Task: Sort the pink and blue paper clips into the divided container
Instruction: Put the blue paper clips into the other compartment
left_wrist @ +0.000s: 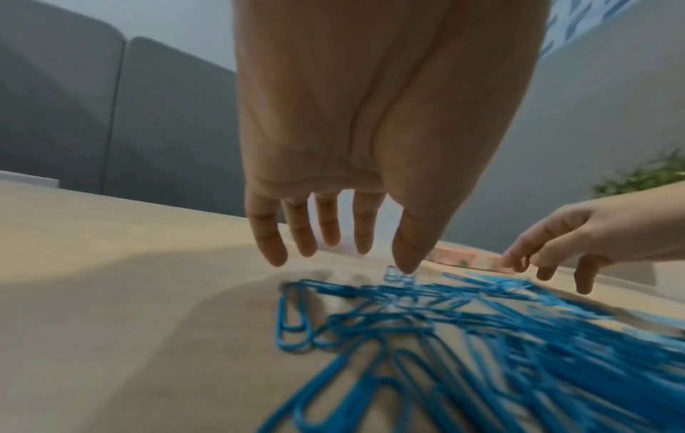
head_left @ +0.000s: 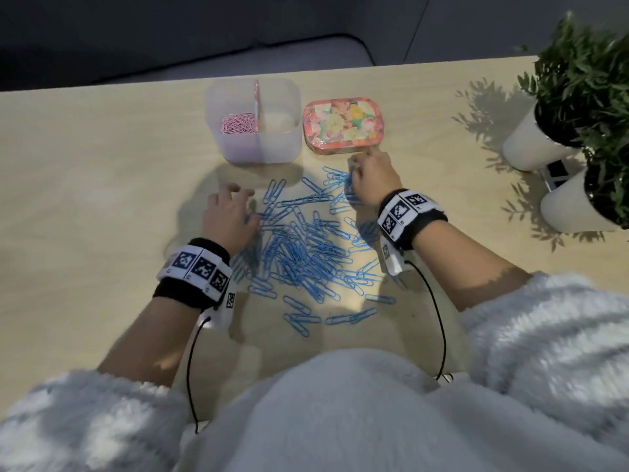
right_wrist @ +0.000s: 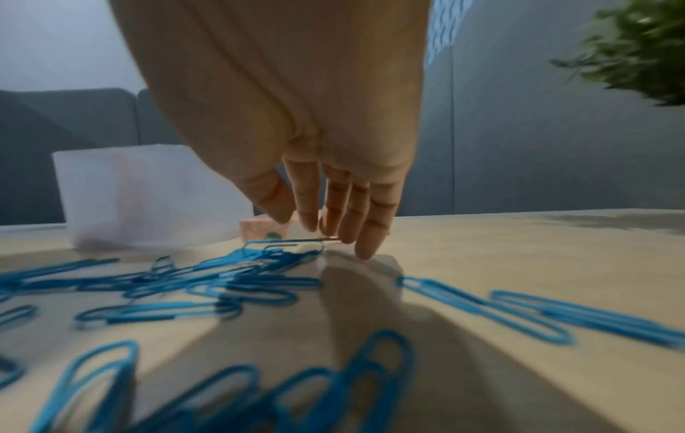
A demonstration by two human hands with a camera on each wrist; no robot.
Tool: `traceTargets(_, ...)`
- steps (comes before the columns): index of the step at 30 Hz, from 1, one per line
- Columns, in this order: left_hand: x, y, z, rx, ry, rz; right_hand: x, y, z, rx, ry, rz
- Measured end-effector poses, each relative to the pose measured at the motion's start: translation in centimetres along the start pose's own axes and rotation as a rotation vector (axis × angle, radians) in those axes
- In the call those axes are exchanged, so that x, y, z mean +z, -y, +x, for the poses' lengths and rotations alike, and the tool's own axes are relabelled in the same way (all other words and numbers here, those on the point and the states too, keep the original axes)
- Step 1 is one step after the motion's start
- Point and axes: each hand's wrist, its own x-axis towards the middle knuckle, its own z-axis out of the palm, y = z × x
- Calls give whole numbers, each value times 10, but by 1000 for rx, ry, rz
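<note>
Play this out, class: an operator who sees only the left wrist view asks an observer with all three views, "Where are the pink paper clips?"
Observer: The pink clips lie in the left compartment of the clear container, at the far side of the table.
Operator: Any blue ones in it?
Observer: None that I can see; the right compartment looks empty.
Operator: Is my right hand touching anything?
Observer: Yes. In the right wrist view the fingertips of the right hand touch a blue clip at the pile's far edge.
</note>
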Motion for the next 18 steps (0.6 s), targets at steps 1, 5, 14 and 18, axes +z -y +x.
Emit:
traceTargets(1, -2, 0, 6, 2, -2, 3, 5, 8, 3, -26, 21, -25)
traceTargets(5, 1, -16, 24, 71, 20, 28, 24, 29, 0, -120, 77, -118)
traceTargets(14, 8, -37, 26, 148, 37, -59, 18, 20, -4, -71, 146, 5)
traceTargets(18, 5, -50, 33, 160, 101, -83, 30, 35, -10, -166, 167, -46)
